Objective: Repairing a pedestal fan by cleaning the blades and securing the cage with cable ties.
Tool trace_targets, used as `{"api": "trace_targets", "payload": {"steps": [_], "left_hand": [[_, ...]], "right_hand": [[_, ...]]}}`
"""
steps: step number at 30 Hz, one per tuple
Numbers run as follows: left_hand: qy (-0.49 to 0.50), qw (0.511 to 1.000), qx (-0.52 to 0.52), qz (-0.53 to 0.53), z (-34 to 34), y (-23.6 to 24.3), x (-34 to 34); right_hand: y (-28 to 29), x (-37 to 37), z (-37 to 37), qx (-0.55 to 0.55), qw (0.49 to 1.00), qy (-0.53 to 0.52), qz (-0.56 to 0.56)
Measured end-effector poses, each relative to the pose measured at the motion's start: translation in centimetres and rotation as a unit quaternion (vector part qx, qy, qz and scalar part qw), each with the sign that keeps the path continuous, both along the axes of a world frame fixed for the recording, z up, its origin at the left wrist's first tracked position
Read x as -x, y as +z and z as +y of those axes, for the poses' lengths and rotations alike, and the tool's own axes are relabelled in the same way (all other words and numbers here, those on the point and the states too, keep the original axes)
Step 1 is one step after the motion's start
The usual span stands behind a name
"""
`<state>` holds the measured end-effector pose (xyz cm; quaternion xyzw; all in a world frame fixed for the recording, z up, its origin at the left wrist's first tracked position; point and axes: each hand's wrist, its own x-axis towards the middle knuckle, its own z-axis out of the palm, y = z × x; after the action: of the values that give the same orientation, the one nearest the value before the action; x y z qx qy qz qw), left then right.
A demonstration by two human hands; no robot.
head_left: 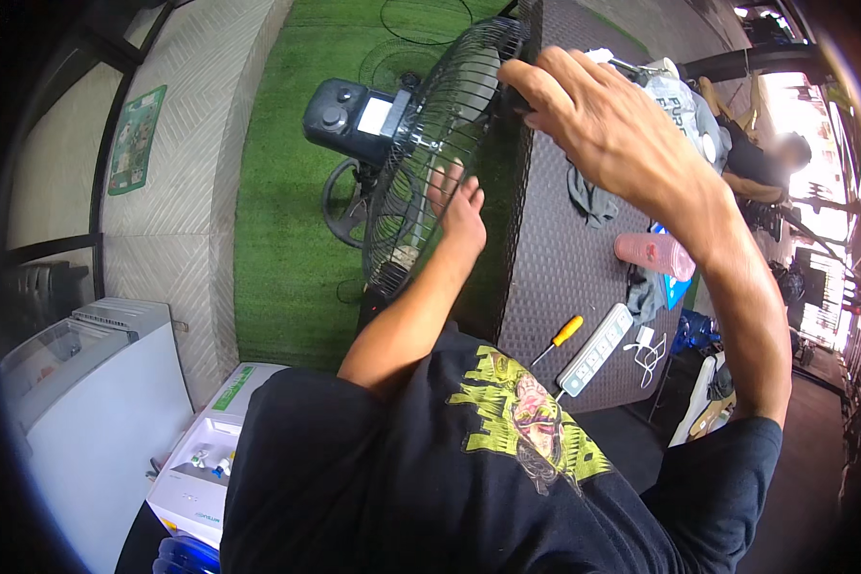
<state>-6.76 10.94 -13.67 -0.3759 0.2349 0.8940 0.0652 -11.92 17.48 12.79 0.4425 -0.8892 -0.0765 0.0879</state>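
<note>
A black fan (349,120) with a wire grille (450,100) and a boxy motor housing stands on green turf, its head turned partly away. My left hand (459,203) reaches to the grille's lower right side. Its fingers are stretched out and apart, some of them seen through or against the wires. Above and to the right, my right hand (593,115) is bent down at the grille's upper right rim. Its fingers are curled round something dark, mostly hidden by the hand, that I cannot make out.
On the brown woven-pattern table (555,249) lie a yellow-handled screwdriver (566,332), a white power strip (595,352), a pink tumbler (654,255), a white cable (651,356) and dark cloth (593,198). At left stand white appliances (105,392). Another person (765,158) sits at far right.
</note>
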Motion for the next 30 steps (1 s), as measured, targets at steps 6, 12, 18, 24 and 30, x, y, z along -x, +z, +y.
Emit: {"api": "trace_targets", "payload": {"steps": [6, 12, 18, 24, 30], "left_hand": [[0.056, 0.996, -0.056, 0.048, 0.1, -1.6, 3.5], [0.057, 0.993, -0.098, 0.033, 0.8, 0.0, 4.1], [0.049, 0.998, -0.013, -0.040, 0.4, 0.8, 4.7], [0.088, 0.996, -0.010, -0.001, 2.1, -1.5, 5.5], [0.186, 0.979, -0.004, 0.086, 3.5, -4.5, 5.8]], "right_hand": [[-1.1, 1.4, 0.6, 0.001, 0.998, 0.028, -0.047], [-0.7, 2.2, 1.4, 0.000, 0.994, 0.064, -0.091], [0.7, 1.4, -0.4, -0.068, 0.994, 0.086, -0.015], [1.2, 0.7, -0.9, -0.087, 0.994, 0.052, -0.029], [1.1, -0.1, -1.7, -0.069, 0.995, 0.064, -0.020]]}}
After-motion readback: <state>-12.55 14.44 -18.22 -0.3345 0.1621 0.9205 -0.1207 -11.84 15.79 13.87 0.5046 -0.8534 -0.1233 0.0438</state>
